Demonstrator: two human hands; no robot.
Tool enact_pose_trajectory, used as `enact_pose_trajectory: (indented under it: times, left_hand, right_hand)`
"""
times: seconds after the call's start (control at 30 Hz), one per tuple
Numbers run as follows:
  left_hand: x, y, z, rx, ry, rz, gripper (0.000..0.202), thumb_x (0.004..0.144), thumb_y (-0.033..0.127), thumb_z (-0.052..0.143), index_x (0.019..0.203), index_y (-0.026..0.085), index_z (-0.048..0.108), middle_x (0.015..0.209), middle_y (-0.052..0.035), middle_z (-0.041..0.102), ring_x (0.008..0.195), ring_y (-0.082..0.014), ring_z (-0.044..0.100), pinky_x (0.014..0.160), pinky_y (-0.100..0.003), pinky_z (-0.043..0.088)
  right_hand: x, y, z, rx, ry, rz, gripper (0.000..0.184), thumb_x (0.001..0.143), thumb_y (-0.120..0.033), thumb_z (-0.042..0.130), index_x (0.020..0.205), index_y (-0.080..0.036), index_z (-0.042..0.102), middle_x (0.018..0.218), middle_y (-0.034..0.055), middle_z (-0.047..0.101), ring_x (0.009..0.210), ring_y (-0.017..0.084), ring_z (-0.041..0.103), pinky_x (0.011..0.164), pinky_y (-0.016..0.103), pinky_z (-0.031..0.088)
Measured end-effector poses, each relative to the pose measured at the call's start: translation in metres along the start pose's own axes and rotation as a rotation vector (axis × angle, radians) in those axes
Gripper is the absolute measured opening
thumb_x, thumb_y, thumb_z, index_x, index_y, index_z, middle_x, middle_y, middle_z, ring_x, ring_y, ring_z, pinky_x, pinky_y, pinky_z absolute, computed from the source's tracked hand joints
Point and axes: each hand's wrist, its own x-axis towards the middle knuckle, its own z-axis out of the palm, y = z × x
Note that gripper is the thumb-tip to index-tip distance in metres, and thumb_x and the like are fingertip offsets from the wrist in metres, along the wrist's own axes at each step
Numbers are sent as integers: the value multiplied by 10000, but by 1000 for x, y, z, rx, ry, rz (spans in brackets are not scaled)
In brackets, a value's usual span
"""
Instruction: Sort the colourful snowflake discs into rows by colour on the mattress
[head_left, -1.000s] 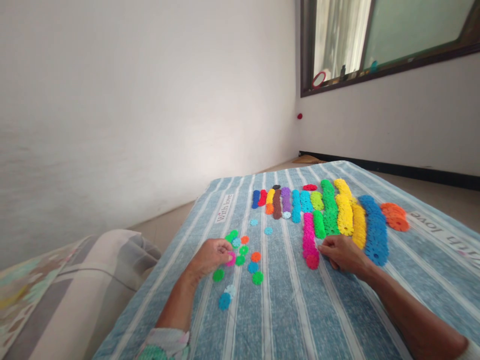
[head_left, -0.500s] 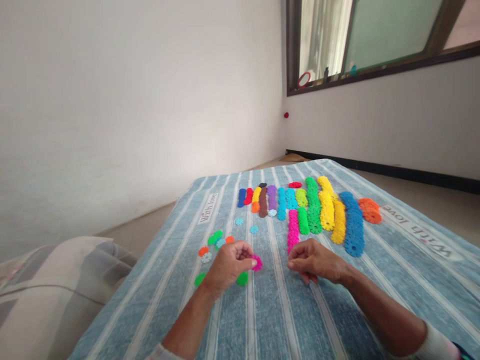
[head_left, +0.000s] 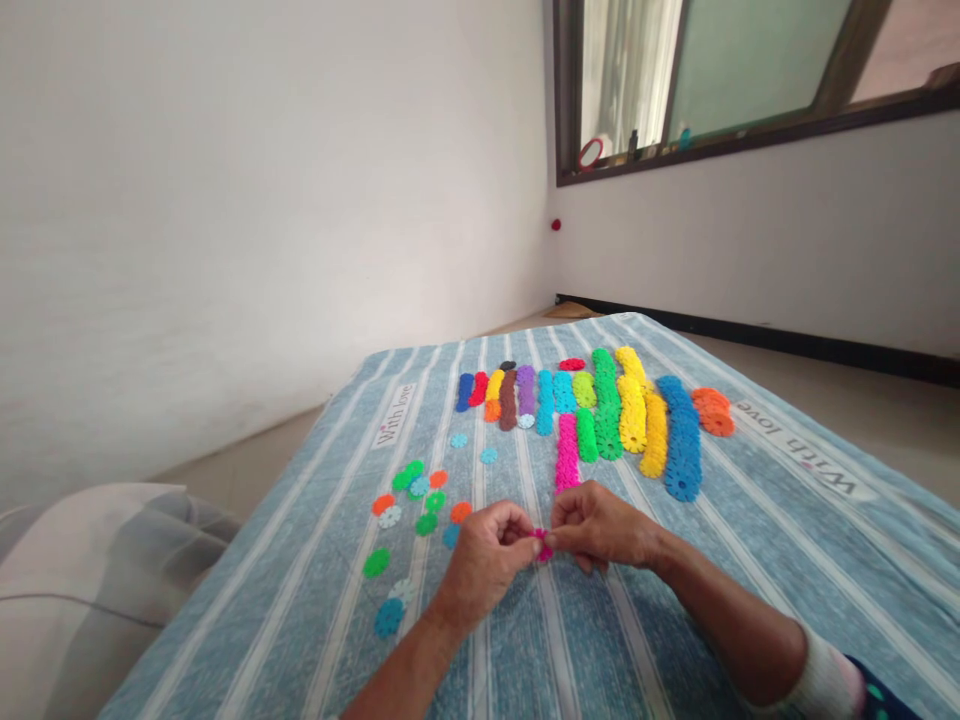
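Observation:
Between my two hands, low over the cloth, is a small pink notched plastic disc (head_left: 541,546). My left hand (head_left: 491,555) pinches it from the left with thumb and forefinger. From the right, the thumb and forefinger of my right hand (head_left: 604,525) also close on it. Just behind my right hand lies a row of overlapping pink discs (head_left: 568,450), its near end partly hidden by the hand. Loose discs lie around my left hand, among them an orange disc (head_left: 461,512), a green disc (head_left: 427,524) and a blue disc (head_left: 451,537) partly covered by the hand.
Rows of overlapping discs sorted by colour spread across the striped cloth (head_left: 300,580), including a green row (head_left: 606,400), a yellow row (head_left: 634,405) and a blue row (head_left: 682,440). More loose discs, such as a green one (head_left: 376,563), lie left. A wall (head_left: 262,200) stands behind.
My left hand has carried the pink disc right, and my right hand now grips it too. Loose discs behind the left hand have come into sight. The view has shifted slightly.

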Motion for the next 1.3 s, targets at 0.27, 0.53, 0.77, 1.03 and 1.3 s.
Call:
enact_pose_trajectory:
  times: [0.27,0.53,0.77,1.03,1.3]
  left_hand:
    - [-3,-5,5,19,-7,7,77,613,172,609,660,140,557,546,51,498,529,-76,434,490,-180,335]
    - [-4,-3,3,145,7,33,76,682,201,552,649,138,578,547,46,471,532,-81,425,522,-194,340]
    - [-5,-7,6,263,-56,52,82,678,188,529,626,149,581,556,41,495,552,-92,451,545,-199,356]
    - [-5,-6,5,296,-74,47,101,683,205,522,618,157,581,556,38,493,558,-101,454,564,-207,367]
    - [-5,-7,5,315,-97,48,95,686,204,529,639,152,594,566,38,514,562,-100,465,561,-199,365]
  right_hand:
    - [-2,0,-6,-38,-89,37,155,755,-270,558,663,-146,572,392,-59,525,293,60,429,300,144,319]
    - [-7,0,-37,-147,96,64,89,701,-173,531,622,-148,563,381,-56,528,292,56,417,307,144,320]
    - [-4,4,-35,-218,157,97,109,685,-144,533,578,-163,518,361,-65,504,280,53,411,298,140,319]
    - [-1,8,-40,-278,246,60,41,675,-173,578,639,-160,565,375,-67,518,284,57,427,297,141,332]
    - [-3,13,-49,-244,218,125,54,644,-175,570,598,-159,545,359,-67,511,290,62,425,296,145,326]
